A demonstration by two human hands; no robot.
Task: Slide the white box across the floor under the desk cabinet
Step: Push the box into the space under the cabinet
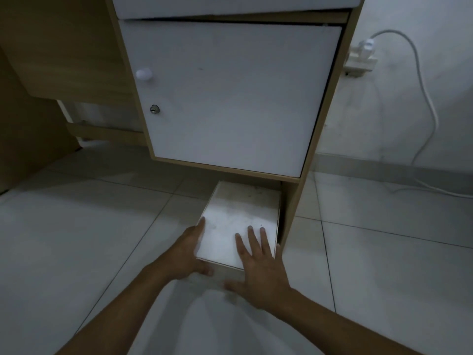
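Note:
The white box (239,216) lies on the tiled floor with its far end in the gap under the desk cabinet (230,98). The cabinet has a white door with a round knob and a keyhole, framed in light wood. My left hand (188,252) grips the box's near left corner, fingers along its left side and thumb on the front face. My right hand (258,262) lies flat on the box's near right part, fingers spread on the top and thumb against the front face.
The cabinet's wooden right leg panel (291,211) stands just right of the box. A wall socket with a plug (362,56) and a white cable (427,103) hang on the right wall. A brown wooden panel (28,139) stands at the left.

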